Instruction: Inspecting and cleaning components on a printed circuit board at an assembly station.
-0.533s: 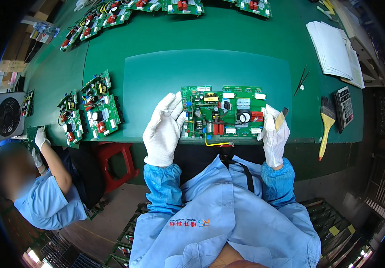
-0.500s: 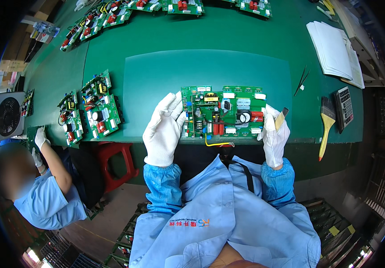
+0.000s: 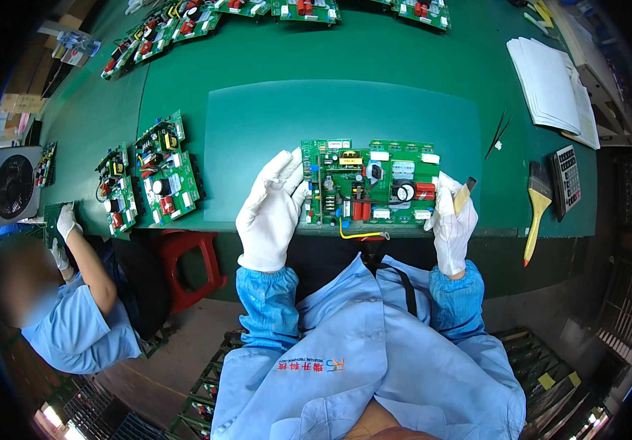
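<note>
A green circuit board point(image 3: 382, 172), crowded with components, sits at the near edge of the table in front of me. A yellow wire point(image 3: 360, 236) hangs from its near side. My left hand point(image 3: 272, 213), in a white glove, has its fingers stretched out flat, with the fingertips against the board's left edge. On the other side my right hand point(image 3: 451, 227), also gloved, is closed at the board's right edge. Out of its fingers sticks a small flat tan tool point(image 3: 465, 195) with a dark tip, whose exact kind I cannot make out.
Populated circuit boards point(image 3: 169, 180) stand to the left, with several more point(image 3: 305, 11) along the back. A brush point(image 3: 538, 202), calculator point(image 3: 567, 180), tweezers point(image 3: 499, 134) and papers point(image 3: 543, 84) lie right. At far left are a fan point(image 3: 13, 187) and a seated person point(image 3: 85, 315) handling a board.
The whole view has shifted very slightly. My hands and the circuit board keep the same places relative to each other.
</note>
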The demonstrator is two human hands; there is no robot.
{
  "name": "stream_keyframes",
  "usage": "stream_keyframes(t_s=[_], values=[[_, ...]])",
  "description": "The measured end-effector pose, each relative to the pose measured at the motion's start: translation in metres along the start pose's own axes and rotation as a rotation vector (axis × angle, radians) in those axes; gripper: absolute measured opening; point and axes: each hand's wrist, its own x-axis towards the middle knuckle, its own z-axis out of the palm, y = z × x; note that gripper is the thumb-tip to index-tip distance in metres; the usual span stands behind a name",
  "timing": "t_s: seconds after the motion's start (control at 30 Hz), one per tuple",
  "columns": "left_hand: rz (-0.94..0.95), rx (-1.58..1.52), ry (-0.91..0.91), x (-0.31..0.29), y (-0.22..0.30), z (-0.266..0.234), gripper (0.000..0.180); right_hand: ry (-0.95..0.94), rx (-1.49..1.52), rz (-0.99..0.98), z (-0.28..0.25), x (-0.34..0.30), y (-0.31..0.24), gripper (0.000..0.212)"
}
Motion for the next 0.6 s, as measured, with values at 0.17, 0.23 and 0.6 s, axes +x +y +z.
stream_keyframes(t_s=[0.17, 0.23, 0.6], values=[[0.007, 0.009, -0.001, 0.0002, -0.0005, -0.0008, 0.059, 0.015, 0.013, 0.019, 0.0039, -0.0014, -0.0063, 0.033], [0.009, 0.01, -0.003, 0.0002, -0.0005, -0.0005, 0.059, 0.017, 0.026, 0.035, 0.0043, -0.0013, -0.0069, 0.033], [0.004, 0.031, 0.014, 0.0004, 0.0002, 0.0011, 0.059, 0.036, 0.01, 0.037, 0.0054, -0.0006, -0.0077, 0.033]])
